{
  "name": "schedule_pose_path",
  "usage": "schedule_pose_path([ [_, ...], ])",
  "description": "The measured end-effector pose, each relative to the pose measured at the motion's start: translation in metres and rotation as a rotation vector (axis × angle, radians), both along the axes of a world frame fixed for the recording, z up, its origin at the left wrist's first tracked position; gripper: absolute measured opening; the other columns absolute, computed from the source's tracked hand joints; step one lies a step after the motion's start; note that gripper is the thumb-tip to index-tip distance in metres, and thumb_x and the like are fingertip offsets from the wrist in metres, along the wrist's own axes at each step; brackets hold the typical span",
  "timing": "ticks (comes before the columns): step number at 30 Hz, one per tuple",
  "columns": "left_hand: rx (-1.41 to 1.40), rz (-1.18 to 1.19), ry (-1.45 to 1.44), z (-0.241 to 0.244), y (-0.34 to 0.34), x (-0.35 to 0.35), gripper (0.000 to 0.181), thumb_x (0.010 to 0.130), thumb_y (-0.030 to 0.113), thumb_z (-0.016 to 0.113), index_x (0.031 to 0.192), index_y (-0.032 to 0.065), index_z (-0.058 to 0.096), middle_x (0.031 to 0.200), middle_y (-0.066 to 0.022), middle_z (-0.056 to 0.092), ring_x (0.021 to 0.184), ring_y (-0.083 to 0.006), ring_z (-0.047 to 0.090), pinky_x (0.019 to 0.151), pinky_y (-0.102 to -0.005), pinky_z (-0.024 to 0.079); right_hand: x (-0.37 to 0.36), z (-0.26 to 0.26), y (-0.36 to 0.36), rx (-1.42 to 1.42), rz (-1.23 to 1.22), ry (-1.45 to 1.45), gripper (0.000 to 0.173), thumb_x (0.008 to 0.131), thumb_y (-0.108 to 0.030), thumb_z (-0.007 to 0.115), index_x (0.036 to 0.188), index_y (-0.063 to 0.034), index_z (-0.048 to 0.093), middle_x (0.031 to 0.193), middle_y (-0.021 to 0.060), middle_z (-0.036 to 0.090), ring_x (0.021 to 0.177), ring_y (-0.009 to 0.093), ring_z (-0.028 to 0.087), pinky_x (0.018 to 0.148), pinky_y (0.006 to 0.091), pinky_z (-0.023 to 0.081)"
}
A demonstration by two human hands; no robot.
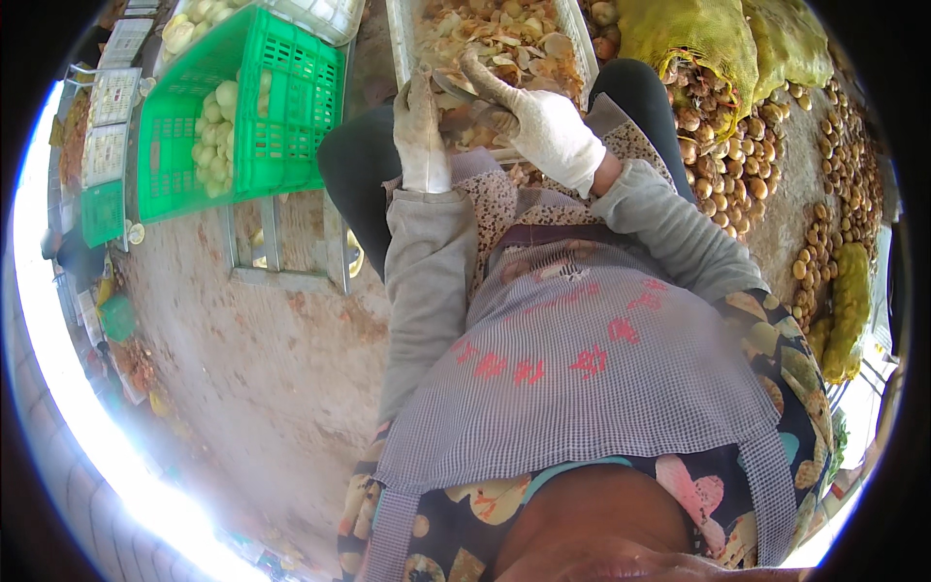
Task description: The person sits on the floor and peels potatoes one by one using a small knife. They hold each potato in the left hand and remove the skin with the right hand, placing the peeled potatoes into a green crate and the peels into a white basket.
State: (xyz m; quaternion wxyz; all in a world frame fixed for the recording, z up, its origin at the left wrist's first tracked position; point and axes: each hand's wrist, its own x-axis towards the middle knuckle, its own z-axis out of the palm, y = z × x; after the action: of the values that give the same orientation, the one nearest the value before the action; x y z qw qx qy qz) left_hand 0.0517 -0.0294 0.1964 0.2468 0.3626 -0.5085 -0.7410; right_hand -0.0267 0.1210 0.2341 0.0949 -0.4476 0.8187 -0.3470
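Both my hands wear white work gloves with soiled fingers and are held close together above my lap. My right hand (549, 127) is closed around a small knife, whose metal blade (454, 86) points toward my left hand. The right thumb or forefinger sticks out above the blade. My left hand (422, 138) is upright beside the blade tip, its palm side turned away, so I cannot tell whether it holds anything. Just beyond both hands is a white plastic crate (584, 44) with loose onion skins (502, 47) in it, between my knees.
At the left, a green plastic crate (298, 109) lies tipped, with peeled onions (215, 134) inside, near a metal frame stand (280, 276). Unpeeled onions (734, 164) spill from a yellow mesh sack (680, 36) at the right. More onions spread over the concrete floor (269, 364). A person (76, 251) is at the far left.
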Motion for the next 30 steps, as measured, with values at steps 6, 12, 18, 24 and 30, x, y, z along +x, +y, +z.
schedule_pose_path([
  [6, -0.183, -0.041, -0.012, -0.017, -0.007, -0.003, 0.059, 0.094, 0.042, 0.065, 0.129, -0.0051, 0.056, 0.115, -0.0164, 0.066, 0.089, -0.0164, 0.066, 0.072, -0.0252, 0.055, -0.011, -0.014, -0.01, -0.077, -0.023, -0.087, 0.057, 0.099, -0.044, 0.055, 0.15, -0.0222, 0.042, 0.08, 0.0205, 0.067, 0.073, 0.035, 0.068, 0.065, 0.042, 0.053],
  [12, -0.136, -0.053, 0.064, -0.006, -0.003, 0.0, 0.056, 0.095, 0.037, 0.065, 0.132, -0.0054, 0.054, 0.116, -0.0153, 0.064, 0.094, -0.0164, 0.065, 0.075, -0.0276, 0.056, -0.026, -0.018, -0.015, -0.249, -0.054, -0.964, 0.044, 0.099, -0.041, 0.061, 0.131, -0.0116, 0.064, 0.076, 0.0058, 0.068, 0.063, 0.017, 0.062, 0.055, 0.0331, 0.049],
  [18, 0.236, -0.149, 0.469, -0.01, -0.006, 0.007, 0.052, 0.096, 0.045, 0.062, 0.129, 0.0059, 0.052, 0.112, -0.0097, 0.063, 0.094, -0.0241, 0.066, 0.075, -0.0405, 0.058, -0.031, -0.001, -0.008, -0.528, -0.113, -1.458, 0.039, 0.098, -0.044, 0.061, 0.096, -0.0046, 0.062, 0.066, -0.0018, 0.051, 0.05, 0.008, 0.041, 0.045, 0.0262, 0.033],
  [24, 0.426, -0.132, 0.65, -0.034, -0.021, 0.006, 0.049, 0.092, 0.03, 0.07, 0.133, 0.0134, 0.049, 0.126, -0.015, 0.056, 0.115, -0.0351, 0.06, 0.103, -0.0613, 0.048, -0.066, -0.049, 0.005, -0.255, -0.298, -0.744, 0.045, 0.102, -0.042, 0.055, 0.123, -0.0029, 0.06, 0.093, 0.0097, 0.068, 0.074, 0.019, 0.061, 0.068, 0.0308, 0.048],
  [30, 0.427, -0.064, 0.672, -0.014, -0.007, -0.005, 0.044, 0.096, 0.031, 0.065, 0.134, 0.0141, 0.048, 0.127, -0.0124, 0.055, 0.117, -0.0317, 0.058, 0.099, -0.0533, 0.051, 0.002, -0.018, -0.008, -0.278, -0.148, -0.338, 0.057, 0.104, -0.038, 0.052, 0.155, -0.0195, 0.034, 0.092, 0.014, 0.066, 0.076, 0.02, 0.061, 0.07, 0.0326, 0.052],
])
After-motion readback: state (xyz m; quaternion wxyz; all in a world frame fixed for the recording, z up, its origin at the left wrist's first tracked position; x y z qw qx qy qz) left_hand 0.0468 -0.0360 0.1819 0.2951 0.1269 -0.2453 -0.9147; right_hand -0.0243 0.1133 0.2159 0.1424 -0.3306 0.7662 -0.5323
